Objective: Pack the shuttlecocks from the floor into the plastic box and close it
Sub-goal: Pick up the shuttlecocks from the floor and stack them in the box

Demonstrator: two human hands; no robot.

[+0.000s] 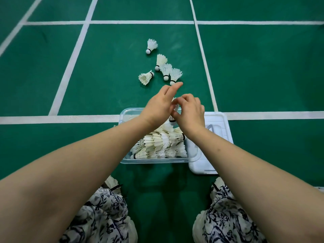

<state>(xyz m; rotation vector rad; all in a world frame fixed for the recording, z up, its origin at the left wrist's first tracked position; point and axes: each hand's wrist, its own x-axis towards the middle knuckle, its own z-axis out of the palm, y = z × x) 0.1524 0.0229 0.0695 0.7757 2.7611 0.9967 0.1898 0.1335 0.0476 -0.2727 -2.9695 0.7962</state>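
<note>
A clear plastic box stands open on the green court floor, holding several white feather shuttlecocks laid in rows. Its lid lies flat just to the right of it. Beyond the box, several loose shuttlecocks lie on the floor, the farthest one apart from the rest. My right hand hovers over the box's far end with its fingers curled round one shuttlecock, cork down. My left hand is beside it, fingers stretched towards the loose shuttlecocks; it holds nothing that I can see.
White court lines cross the floor, one running under the far edge of the box. My knees in patterned fabric are at the bottom on either side of a bare strip of floor in front of the box.
</note>
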